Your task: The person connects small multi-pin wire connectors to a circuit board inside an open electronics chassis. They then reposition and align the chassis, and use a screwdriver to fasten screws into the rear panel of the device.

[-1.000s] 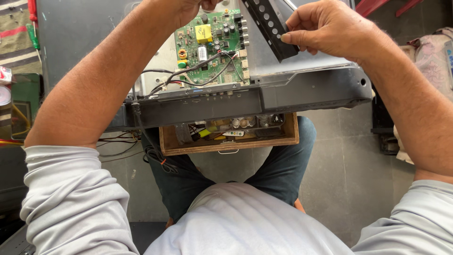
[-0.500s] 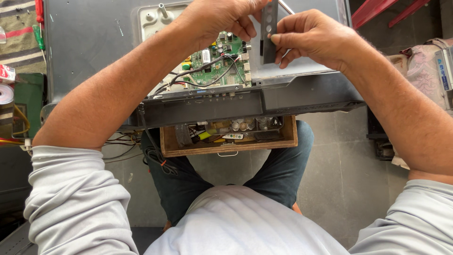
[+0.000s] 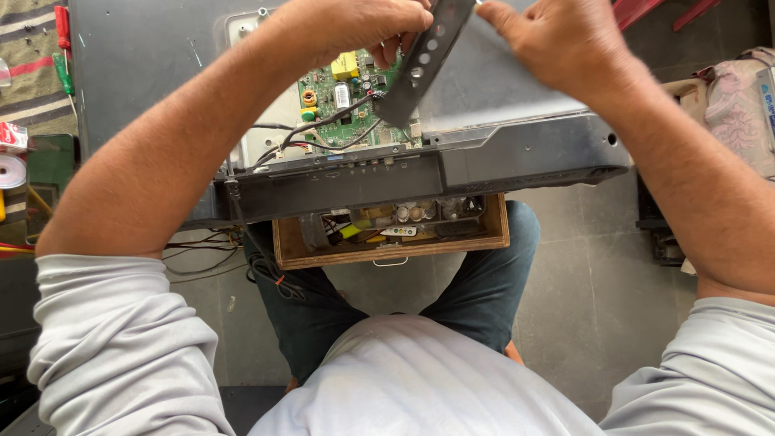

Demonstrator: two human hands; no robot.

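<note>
A grey flat-screen set point(image 3: 533, 153) lies face down with its back open. A green circuit board point(image 3: 343, 101) with black and red wires shows in the opening. My left hand point(image 3: 363, 24) grips the upper part of a dark perforated metal strip point(image 3: 424, 64) that slants down over the board. My right hand point(image 3: 561, 40) sits at the strip's top right, fingers curled beside it; whether it grips the strip is unclear.
A wooden drawer point(image 3: 391, 234) with small parts sticks out under the set, above my knees. Screwdrivers point(image 3: 63, 40) and a tape roll point(image 3: 12, 171) lie at the left. A cloth bundle point(image 3: 739, 105) sits at the right. Loose cables point(image 3: 206, 242) hang at the left.
The metal strip has tilted from upright to slanting down-left over the board. Both hands rose toward the top edge, and the board is more exposed than half a second ago.
</note>
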